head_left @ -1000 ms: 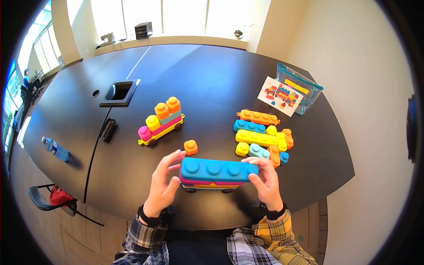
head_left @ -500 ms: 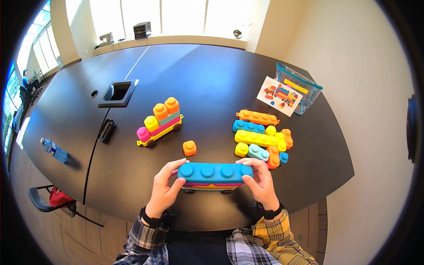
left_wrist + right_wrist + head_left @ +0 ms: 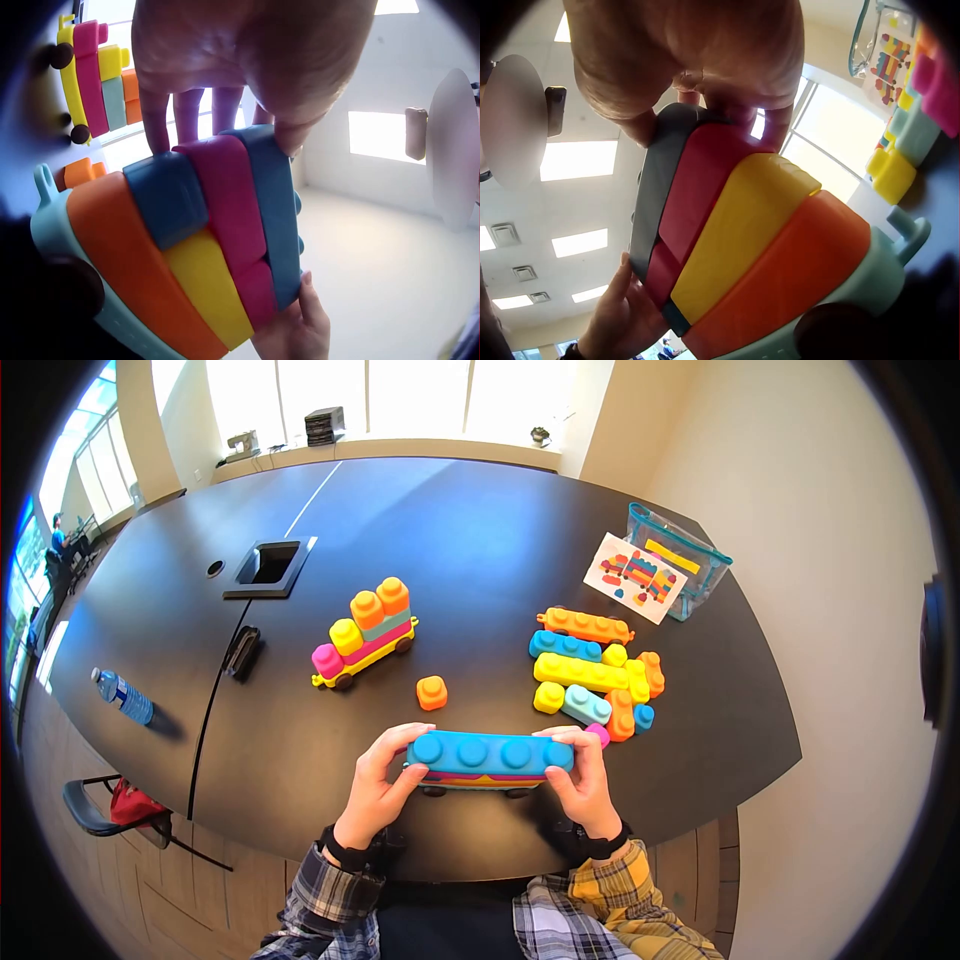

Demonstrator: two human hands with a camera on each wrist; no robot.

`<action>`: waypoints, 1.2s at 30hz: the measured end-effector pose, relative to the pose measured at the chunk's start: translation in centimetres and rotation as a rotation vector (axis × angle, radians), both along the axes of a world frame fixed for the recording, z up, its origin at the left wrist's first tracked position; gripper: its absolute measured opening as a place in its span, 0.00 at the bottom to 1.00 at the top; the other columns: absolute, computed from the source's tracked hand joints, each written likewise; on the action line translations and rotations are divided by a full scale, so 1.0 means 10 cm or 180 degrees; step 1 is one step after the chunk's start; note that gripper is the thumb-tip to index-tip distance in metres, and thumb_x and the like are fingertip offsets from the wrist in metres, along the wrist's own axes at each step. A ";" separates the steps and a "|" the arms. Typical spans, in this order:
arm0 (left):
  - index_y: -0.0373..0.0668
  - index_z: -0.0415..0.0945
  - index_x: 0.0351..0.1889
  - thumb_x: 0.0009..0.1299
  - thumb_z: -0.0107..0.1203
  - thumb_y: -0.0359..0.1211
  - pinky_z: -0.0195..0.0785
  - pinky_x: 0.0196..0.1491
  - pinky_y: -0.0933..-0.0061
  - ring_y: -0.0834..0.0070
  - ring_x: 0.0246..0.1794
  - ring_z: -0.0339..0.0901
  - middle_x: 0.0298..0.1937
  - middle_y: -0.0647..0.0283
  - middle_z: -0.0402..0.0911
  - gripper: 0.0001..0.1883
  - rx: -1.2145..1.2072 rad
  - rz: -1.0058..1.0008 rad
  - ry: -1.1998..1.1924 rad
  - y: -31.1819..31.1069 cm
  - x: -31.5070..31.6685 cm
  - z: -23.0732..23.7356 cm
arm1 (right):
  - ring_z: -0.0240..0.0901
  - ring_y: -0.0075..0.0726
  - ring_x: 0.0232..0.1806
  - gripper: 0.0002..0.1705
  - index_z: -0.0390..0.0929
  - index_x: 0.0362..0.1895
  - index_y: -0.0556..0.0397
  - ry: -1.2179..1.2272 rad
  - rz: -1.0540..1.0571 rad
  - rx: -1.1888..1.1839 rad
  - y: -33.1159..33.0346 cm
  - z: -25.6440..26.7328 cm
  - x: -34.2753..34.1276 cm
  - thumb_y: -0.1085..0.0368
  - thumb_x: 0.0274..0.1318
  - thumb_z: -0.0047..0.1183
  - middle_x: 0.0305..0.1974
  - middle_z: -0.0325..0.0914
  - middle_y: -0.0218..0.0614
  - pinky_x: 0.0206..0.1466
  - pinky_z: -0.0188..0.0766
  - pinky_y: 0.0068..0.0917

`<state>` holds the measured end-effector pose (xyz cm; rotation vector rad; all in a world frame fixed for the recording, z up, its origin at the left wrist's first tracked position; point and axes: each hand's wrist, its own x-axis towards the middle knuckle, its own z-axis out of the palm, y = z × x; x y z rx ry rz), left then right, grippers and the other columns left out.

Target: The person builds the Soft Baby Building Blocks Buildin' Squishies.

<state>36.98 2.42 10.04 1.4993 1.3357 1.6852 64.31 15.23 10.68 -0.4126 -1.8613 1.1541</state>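
A long blue block (image 3: 490, 752) with several studs tops a wheeled stack at the table's near side. Beneath it, the left wrist view shows magenta blocks (image 3: 229, 199), a yellow block (image 3: 210, 285), a smaller blue block (image 3: 166, 199), an orange layer (image 3: 135, 262) and a light teal wheeled base (image 3: 56, 232). My left hand (image 3: 378, 784) grips the top block's left end, thumb in front and fingers behind. The right hand (image 3: 586, 784) holds its right end the same way. In the right wrist view, the orange layer (image 3: 780, 270) rests on the teal base (image 3: 877, 281).
Beyond the hands lie a loose orange block (image 3: 431, 693) and a yellow wheeled car (image 3: 368, 658) with stacked blocks. To the right are assorted blocks (image 3: 580, 672), a picture card (image 3: 635, 577) and a clear bag (image 3: 705, 565). A bottle (image 3: 123, 697) lies left.
The right end of the blue block has come down and toward me, so it sits level. Both hands have closed in on its ends; a magenta block now shows beside the right fingers.
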 end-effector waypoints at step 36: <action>0.40 0.80 0.53 0.61 0.71 0.29 0.79 0.55 0.60 0.55 0.51 0.83 0.47 0.56 0.82 0.21 -0.0432 0.0017 0.2124 1.13 -0.69 -0.21 | 0.76 0.38 0.63 0.24 0.70 0.65 0.55 0.0109 -0.0316 -0.0395 -0.05 -0.18 0.01 0.62 0.71 0.63 0.61 0.80 0.43 0.70 0.69 0.36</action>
